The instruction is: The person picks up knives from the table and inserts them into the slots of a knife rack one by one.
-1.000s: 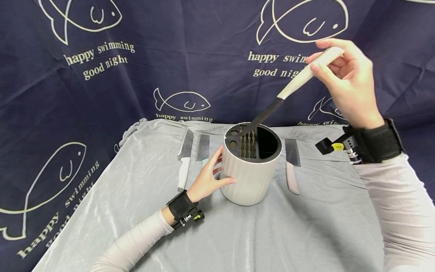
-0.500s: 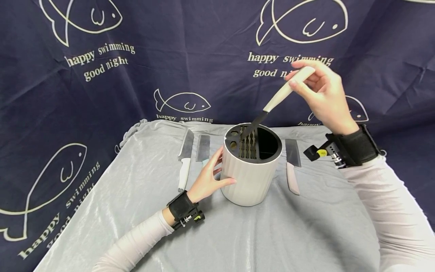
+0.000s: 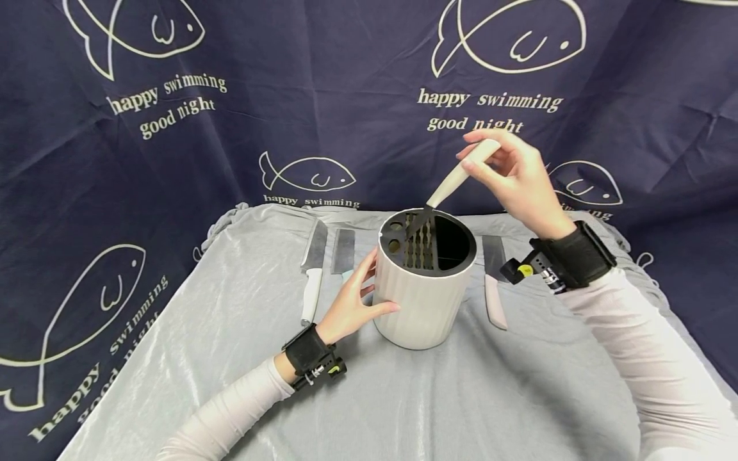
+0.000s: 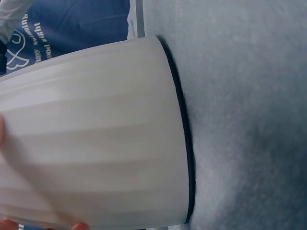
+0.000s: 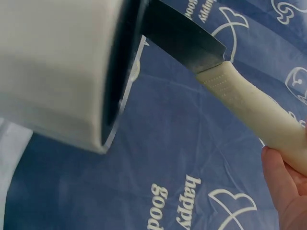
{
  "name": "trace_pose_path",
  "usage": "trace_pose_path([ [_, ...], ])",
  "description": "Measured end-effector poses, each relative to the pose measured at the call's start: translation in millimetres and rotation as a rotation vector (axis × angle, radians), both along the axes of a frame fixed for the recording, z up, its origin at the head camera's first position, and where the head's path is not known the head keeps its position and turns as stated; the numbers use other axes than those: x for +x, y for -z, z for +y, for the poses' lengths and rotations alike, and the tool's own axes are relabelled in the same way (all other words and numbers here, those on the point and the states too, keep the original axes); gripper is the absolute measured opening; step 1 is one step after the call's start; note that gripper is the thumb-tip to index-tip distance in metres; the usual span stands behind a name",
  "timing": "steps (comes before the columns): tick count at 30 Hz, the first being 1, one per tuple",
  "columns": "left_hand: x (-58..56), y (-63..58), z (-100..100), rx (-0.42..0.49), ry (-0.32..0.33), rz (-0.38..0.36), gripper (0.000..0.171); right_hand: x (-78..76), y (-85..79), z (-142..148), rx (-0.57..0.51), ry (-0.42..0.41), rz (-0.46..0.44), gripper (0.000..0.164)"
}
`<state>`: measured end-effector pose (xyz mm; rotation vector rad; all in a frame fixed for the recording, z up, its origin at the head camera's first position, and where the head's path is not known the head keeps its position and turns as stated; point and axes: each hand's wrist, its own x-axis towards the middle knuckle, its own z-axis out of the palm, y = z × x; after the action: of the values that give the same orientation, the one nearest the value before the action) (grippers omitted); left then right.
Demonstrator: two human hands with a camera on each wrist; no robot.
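A round, ribbed off-white knife holder [image 3: 423,310] with a black slotted top stands upright on the cloth. My left hand [image 3: 352,307] grips its left side, thumb at the front and fingers around the back; in the left wrist view the holder's wall [image 4: 96,134] fills much of the frame. Above the rim, my right hand [image 3: 513,173] pinches the cream handle of a knife [image 3: 461,176]. Its dark blade [image 5: 187,36] slants down to the left into the slotted section, the lower part hidden inside the holder.
On the grey cloth [image 3: 242,371] left of the holder lie a white-handled knife [image 3: 313,275] and a cleaver-like blade [image 3: 344,251], its handle partly hidden by my left hand. A pink-handled knife [image 3: 496,301] lies to the right. A dark blue fish-print curtain [image 3: 380,128] hangs behind.
My right hand has moved down and left, and the knife's blade has slid deeper into the holder's slots. My left hand has stayed on the holder.
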<state>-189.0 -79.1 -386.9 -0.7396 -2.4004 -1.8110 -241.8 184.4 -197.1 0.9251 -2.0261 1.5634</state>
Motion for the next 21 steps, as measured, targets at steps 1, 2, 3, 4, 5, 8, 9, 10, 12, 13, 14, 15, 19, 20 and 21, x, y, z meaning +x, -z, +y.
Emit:
trace_pose_path([
  [1, -0.1, 0.0, 0, 0.0, 0.0, 0.003, 0.103, 0.1, 1.3, -2, 0.026, 0.011, 0.005, 0.032],
  [2, -0.1, 0.1, 0, 0.001, 0.001, 0.005, 0.103, 0.1, 2.6, -4, 0.048, 0.021, 0.011, 0.032],
  [3, -0.2, 0.3, 0, 0.003, 0.002, 0.008, 0.103, 0.3, 3.7, -6, 0.067, 0.03, 0.016, 0.031],
  [4, -0.2, 0.4, 0, 0.004, 0.003, 0.01, 0.103, 0.5, 4.6, -9, 0.083, 0.036, 0.018, 0.031],
  [5, 0.0, 0.4, -1, 0.007, 0.003, 0.012, 0.102, 0.8, 5.4, -11, 0.099, 0.04, 0.02, 0.031],
  [8, 0.2, 0.6, 0, 0.012, 0.005, 0.014, 0.102, 1.4, 7.8, -17, 0.149, 0.039, 0.013, 0.03],
  [9, 0.1, 0.8, 0, 0.013, 0.005, 0.016, 0.102, 1.4, 8.8, -18, 0.165, 0.038, 0.01, 0.03],
  [10, 0.0, 0.6, 0, 0.012, 0.004, 0.016, 0.102, 1.2, 9.8, -20, 0.178, 0.035, 0.007, 0.03],
  [12, -0.1, 0.5, 0, 0.011, 0.005, 0.02, 0.102, 0.4, 11.9, -22, 0.204, 0.03, 0.006, 0.029],
  [13, -0.2, 0.6, 0, 0.009, 0.005, 0.019, 0.102, -0.3, 13.0, -24, 0.214, 0.029, 0.005, 0.029],
  [14, 0.0, 0.4, 0, 0.007, 0.005, 0.018, 0.102, -1.0, 14.1, -25, 0.223, 0.026, 0.007, 0.028],
  [15, 0.2, 0.5, 0, 0.007, 0.005, 0.018, 0.103, -1.5, 15.1, -26, 0.232, 0.023, 0.008, 0.028],
  [19, 0.8, 0.6, -1, 0.0, 0.004, 0.016, 0.103, -3.2, 18.1, -28, 0.253, 0.014, 0.007, 0.028],
  [20, 1.0, 0.6, -1, 0.0, 0.004, 0.017, 0.103, -3.4, 18.5, -29, 0.252, 0.011, 0.009, 0.028],
  [21, 1.0, 0.6, -1, 0.001, 0.004, 0.017, 0.103, -3.5, 18.8, -29, 0.251, 0.013, 0.01, 0.028],
])
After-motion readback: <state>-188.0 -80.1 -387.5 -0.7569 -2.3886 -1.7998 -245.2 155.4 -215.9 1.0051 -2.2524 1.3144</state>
